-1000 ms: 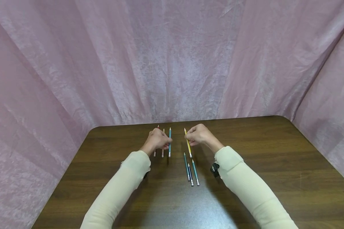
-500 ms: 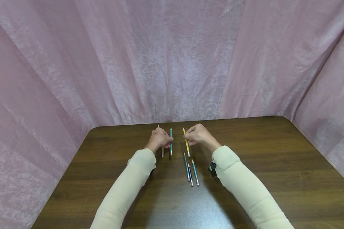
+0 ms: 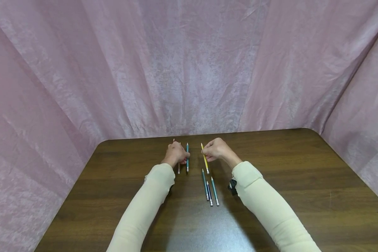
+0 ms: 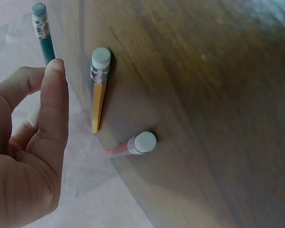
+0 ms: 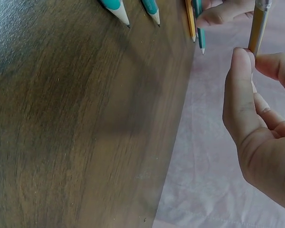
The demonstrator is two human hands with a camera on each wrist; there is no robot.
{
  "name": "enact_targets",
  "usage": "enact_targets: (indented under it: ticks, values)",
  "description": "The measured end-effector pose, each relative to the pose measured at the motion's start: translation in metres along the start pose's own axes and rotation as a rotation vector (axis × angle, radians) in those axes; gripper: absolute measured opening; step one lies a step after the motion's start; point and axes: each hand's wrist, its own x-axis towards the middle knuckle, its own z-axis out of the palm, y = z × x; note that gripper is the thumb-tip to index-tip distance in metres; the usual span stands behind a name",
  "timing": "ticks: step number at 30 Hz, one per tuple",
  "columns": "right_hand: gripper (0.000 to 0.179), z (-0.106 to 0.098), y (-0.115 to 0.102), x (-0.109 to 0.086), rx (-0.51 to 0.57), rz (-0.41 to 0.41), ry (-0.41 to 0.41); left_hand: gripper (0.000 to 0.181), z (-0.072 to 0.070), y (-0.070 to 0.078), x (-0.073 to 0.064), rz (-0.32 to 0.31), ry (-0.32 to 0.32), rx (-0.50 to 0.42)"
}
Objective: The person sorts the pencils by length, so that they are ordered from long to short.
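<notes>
My left hand (image 3: pixel 175 153) pinches a teal pencil (image 3: pixel 187 165) between thumb and finger, its sharpened tip pointing away and its eraser toward me. Opposite it, my right hand (image 3: pixel 218 148) pinches a yellow pencil (image 3: pixel 206 163) the same way, leaning slightly left at the tip. A gap separates the two held pencils. Beneath and beside the left hand lie an orange pencil (image 4: pixel 99 104) and a red pencil (image 4: pixel 119 150) with white erasers, both partly hidden by that hand in the head view.
Closer to me on the brown wooden table (image 3: pixel 302 168) lie a dark green pencil (image 3: pixel 205 183), a dark blue pencil (image 3: pixel 209 193) and another teal pencil (image 3: pixel 215 190). Behind the table's far edge hangs a pink curtain (image 3: pixel 189 70).
The left hand has shifted slightly right over the red pencil, still holding the teal pencil. My right hand has moved a little left with the yellow pencil. The pencils nearer me have stayed put.
</notes>
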Motion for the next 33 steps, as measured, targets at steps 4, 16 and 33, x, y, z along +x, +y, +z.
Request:
enact_targets:
  ticks: [4, 16, 33]
  values:
    - [0.018, 0.000, 0.001, 0.002, 0.009, -0.005, 0.000, 0.016, 0.001, 0.000, 0.002, -0.019, 0.018, 0.032]
    - [0.020, 0.007, 0.005, 0.006, 0.030, 0.002, -0.020, 0.017, 0.007, 0.001, 0.006, -0.057, 0.034, 0.061]
    - [0.017, 0.009, 0.006, 0.010, -0.003, 0.030, -0.010, 0.019, 0.007, 0.001, 0.004, -0.044, 0.033, 0.070]
